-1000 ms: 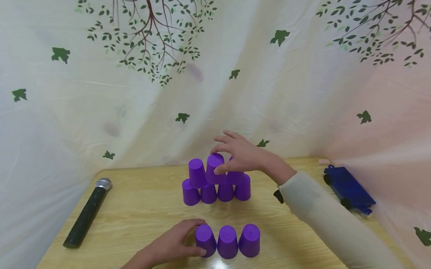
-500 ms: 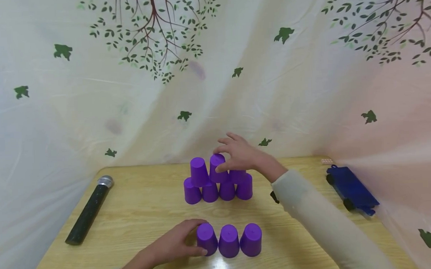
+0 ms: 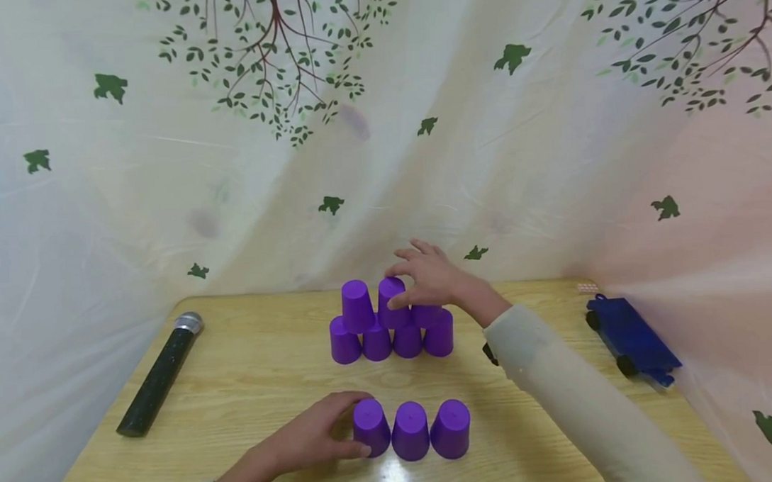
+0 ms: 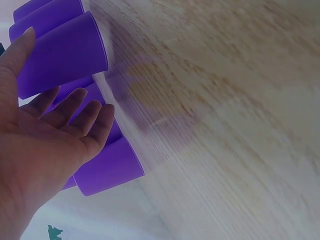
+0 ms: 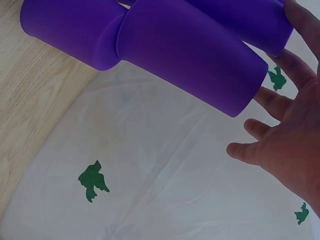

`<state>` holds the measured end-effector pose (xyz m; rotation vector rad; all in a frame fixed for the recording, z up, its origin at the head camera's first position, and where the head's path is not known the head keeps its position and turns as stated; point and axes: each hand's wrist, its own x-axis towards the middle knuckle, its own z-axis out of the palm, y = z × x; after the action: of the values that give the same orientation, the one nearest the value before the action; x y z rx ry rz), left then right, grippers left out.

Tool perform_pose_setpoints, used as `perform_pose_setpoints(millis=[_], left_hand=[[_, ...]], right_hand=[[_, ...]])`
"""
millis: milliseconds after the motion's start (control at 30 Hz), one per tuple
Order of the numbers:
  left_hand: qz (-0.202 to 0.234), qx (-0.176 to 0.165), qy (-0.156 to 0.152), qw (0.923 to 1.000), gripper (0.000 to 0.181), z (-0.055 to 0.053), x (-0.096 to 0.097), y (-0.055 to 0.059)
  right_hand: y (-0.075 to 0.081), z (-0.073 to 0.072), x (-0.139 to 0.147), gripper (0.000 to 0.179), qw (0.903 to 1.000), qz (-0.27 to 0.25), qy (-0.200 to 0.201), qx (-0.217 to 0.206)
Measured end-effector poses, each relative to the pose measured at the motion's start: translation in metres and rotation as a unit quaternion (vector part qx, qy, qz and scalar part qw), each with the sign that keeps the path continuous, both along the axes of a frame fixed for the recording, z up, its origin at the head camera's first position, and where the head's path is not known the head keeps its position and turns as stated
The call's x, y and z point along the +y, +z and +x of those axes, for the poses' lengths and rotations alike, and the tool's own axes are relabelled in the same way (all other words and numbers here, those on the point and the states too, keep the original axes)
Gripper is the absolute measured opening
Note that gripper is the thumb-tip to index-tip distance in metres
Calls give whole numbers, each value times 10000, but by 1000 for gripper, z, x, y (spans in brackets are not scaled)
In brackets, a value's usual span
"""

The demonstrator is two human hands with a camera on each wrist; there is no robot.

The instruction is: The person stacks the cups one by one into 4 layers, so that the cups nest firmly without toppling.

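Note:
Upside-down purple plastic cups form two groups. At the back, a row of several cups carries a second row of three. My right hand holds the middle upper cup between thumb and index finger, its other fingers spread; the right upper cup is partly hidden behind this hand in the head view. Nearer me, three cups stand in a line. My left hand curves round the leftmost front cup, thumb in front and fingers behind. The front middle cup and front right cup stand beside it.
A black microphone with a silver head lies on the wooden table at left. To the right stands a blue toy vehicle. A small black object shows beside the right sleeve. A leaf-patterned curtain hangs behind.
The head view shifts slightly. Both hands keep their places at their cups, and the stack stands as before.

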<state>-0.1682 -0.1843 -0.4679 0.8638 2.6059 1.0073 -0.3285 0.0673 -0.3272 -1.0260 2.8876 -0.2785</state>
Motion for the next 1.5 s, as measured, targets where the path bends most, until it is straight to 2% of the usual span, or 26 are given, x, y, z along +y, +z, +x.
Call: perform_pose_setpoints(millis=[300,700,1500], left_hand=[[-35,-129,68,9999,70,0,-1,0],[86,-34,-20,10000,63,1,-2,0],[29,80,-14,10000,62,2,-4,-1]], right_hand=[[-2,0,-1,61,10000,-9,-63,-45],[-5,-2,-2,62,9999,-33,-107,-112],[-4,-4,-2,59,9991,-48,-199,-368]])
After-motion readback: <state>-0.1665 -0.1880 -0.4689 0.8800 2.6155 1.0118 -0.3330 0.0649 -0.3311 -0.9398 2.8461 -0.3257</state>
